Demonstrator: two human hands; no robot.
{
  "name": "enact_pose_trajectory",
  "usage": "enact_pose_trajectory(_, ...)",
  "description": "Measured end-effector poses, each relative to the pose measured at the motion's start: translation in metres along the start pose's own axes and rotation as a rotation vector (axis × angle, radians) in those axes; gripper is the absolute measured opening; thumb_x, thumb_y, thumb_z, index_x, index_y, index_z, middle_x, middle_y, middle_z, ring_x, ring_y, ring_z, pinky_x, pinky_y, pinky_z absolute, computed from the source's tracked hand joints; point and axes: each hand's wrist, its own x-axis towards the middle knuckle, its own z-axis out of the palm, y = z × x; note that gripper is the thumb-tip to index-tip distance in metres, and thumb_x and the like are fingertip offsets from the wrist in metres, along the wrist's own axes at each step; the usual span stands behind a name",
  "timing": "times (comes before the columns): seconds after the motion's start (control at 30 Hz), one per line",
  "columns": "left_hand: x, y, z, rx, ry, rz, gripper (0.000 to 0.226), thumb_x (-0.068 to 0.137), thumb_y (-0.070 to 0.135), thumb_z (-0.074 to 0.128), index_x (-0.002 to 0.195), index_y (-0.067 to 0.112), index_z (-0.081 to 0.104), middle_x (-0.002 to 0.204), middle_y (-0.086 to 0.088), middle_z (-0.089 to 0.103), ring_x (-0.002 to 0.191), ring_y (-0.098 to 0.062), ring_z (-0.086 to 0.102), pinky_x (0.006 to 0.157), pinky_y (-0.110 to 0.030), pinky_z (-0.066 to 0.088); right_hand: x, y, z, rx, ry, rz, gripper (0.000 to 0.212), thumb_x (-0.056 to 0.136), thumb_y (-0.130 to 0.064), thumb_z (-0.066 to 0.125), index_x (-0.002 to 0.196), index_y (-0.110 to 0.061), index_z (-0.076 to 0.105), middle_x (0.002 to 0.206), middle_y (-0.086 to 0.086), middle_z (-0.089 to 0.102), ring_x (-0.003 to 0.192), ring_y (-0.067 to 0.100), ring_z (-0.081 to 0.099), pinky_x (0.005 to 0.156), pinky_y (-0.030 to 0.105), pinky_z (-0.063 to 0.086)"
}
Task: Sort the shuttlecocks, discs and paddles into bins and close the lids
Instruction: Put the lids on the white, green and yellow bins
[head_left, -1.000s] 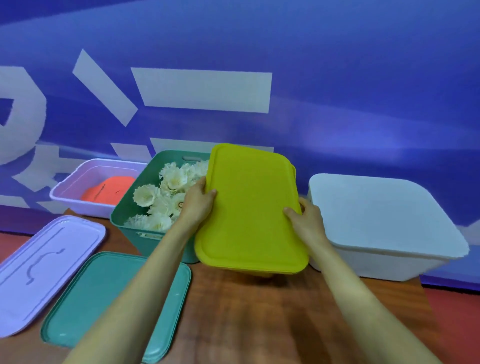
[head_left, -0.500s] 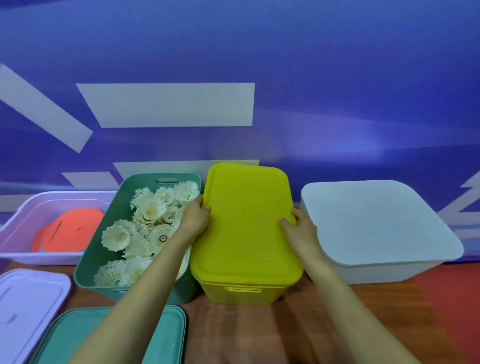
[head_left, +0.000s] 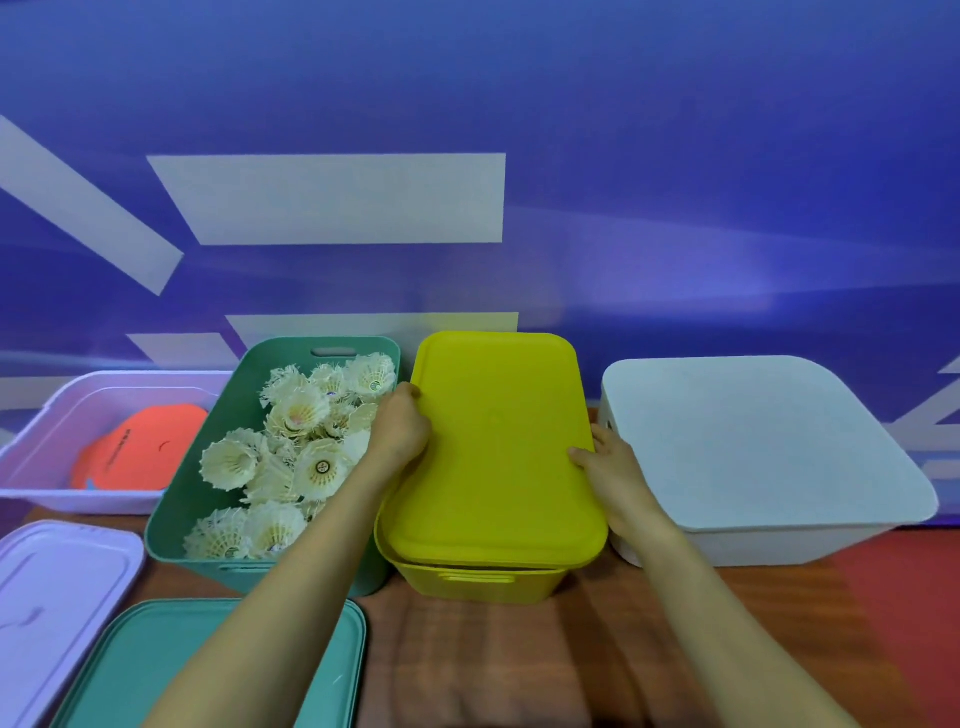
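The yellow lid (head_left: 496, 447) lies on top of the yellow bin (head_left: 483, 582) in the middle of the row. My left hand (head_left: 400, 426) grips the lid's left edge and my right hand (head_left: 608, 462) grips its right edge. Left of it stands an open green bin (head_left: 228, 410) full of several white shuttlecocks (head_left: 301, 452). Further left, an open lilac bin (head_left: 62, 410) holds orange paddles (head_left: 140, 447). What the yellow bin holds is hidden.
A white bin with its lid on (head_left: 753, 447) stands at the right. A green lid (head_left: 171, 670) and a lilac lid (head_left: 52, 587) lie flat on the wooden table (head_left: 493, 660) in front. A blue wall runs close behind the bins.
The yellow lid, tilted up in both hands a second ago, has come down flat onto the yellow bin. Both hands stay on its side edges.
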Motion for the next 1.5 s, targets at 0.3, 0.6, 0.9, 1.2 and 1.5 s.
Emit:
enact_pose_trajectory(0.3, -0.012, -0.001, 0.015, -0.157, -0.033, -0.051, 0.045, 0.09, -0.002, 0.044, 0.132, 0.014, 0.043, 0.128, -0.017, 0.05, 0.089, -0.034, 0.057, 0.065, -0.037, 0.046, 0.01, -0.003, -0.021, -0.304, 0.037, -0.04, 0.038, 0.094, -0.011, 0.05, 0.132, -0.009, 0.047, 0.131, 0.011, 0.054, 0.116, 0.03, 0.052, 0.098, 0.042, 0.043)
enact_pose_trajectory(0.6, -0.004, 0.001, 0.007, -0.246, 0.002, -0.069, 0.047, 0.092, -0.002, 0.044, 0.135, 0.016, 0.045, 0.132, -0.015, 0.049, 0.069, -0.022, 0.052, 0.055, -0.03, 0.041, 0.011, 0.0, -0.011, -0.235, 0.016, -0.023, 0.034, 0.094, -0.013, 0.051, 0.128, -0.013, 0.049, 0.126, 0.008, 0.057, 0.111, 0.029, 0.055, 0.097, 0.048, 0.045)
enact_pose_trajectory(0.9, -0.013, -0.008, 0.007, -0.233, -0.004, -0.051, 0.043, 0.095, 0.002, 0.043, 0.136, 0.015, 0.047, 0.108, -0.003, 0.057, 0.057, -0.015, 0.045, 0.05, -0.027, 0.037, 0.0, -0.004, -0.011, -0.385, -0.039, -0.146, 0.055, 0.098, -0.013, 0.044, 0.148, -0.019, 0.021, 0.15, 0.004, 0.033, 0.135, 0.026, 0.034, 0.109, 0.034, 0.028)
enact_pose_trajectory(1.2, -0.031, -0.014, 0.005, -0.173, 0.055, 0.003, 0.037, 0.095, 0.006, 0.048, 0.131, 0.014, 0.052, 0.131, -0.012, 0.052, 0.082, -0.025, 0.058, 0.064, -0.03, 0.042, -0.003, 0.0, -0.012, -0.536, -0.077, -0.198, 0.058, 0.098, -0.016, 0.047, 0.148, -0.011, 0.019, 0.152, 0.007, 0.027, 0.138, 0.025, 0.027, 0.107, 0.027, 0.024)
enact_pose_trajectory(1.5, -0.078, -0.04, 0.016, -0.151, 0.121, 0.139, 0.033, 0.091, 0.006, 0.056, 0.123, 0.016, 0.056, 0.136, -0.008, 0.048, 0.123, -0.027, 0.047, 0.101, -0.039, 0.039, -0.024, 0.026, -0.006, -0.888, -0.009, -0.518, 0.057, 0.094, -0.038, 0.052, 0.144, -0.017, 0.034, 0.157, 0.009, 0.012, 0.146, 0.023, 0.006, 0.117, 0.036, 0.006)
